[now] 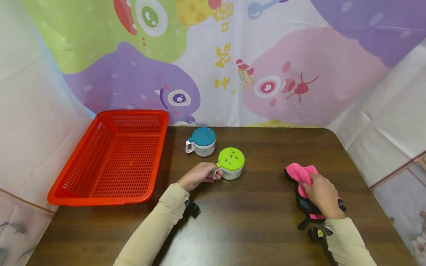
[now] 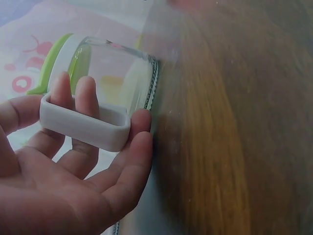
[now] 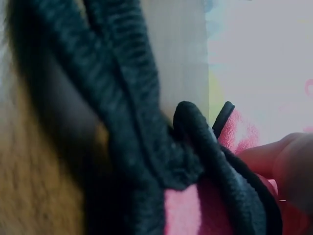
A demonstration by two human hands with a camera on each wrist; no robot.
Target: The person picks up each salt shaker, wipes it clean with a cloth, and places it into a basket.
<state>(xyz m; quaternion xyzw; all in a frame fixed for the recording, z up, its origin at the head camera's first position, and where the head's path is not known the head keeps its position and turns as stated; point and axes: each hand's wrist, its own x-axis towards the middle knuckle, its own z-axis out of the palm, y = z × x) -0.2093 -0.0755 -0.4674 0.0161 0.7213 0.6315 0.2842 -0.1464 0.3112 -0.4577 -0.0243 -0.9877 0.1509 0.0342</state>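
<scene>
As two beige sleeves [image 1: 154,223] reach in on the near side of the green cup [image 1: 231,164], each with a black fitting at the cuff, the right hand [image 1: 321,194] pinches a pink cloth [image 1: 296,170] well to the cup's right. The left hand [image 1: 199,175] has two fingers hooked through the cup's white handle [image 2: 88,128], the others curled close about it, so that hand and sleeve take up the cup's near left side. Behind the green cup and a little to its left stands the blue cup [image 1: 203,142], near but apart. Well to the green cup's left sits the red basket [image 1: 129,166], with the blue cup between its far end and the green cup.

Brown table [image 1: 253,221] spreads on the near side of the green cup and runs in a broad stretch from it to the cloth. Its right edge lies past the cloth from the cup; its back edge, behind both cups, meets a cartoon curtain [image 1: 216,85].

Bunched under the fingers, the cloth is fuzzy, with black edging. The green cup is upright, with a clear body, white collar and lime lid marked with dark specks.
</scene>
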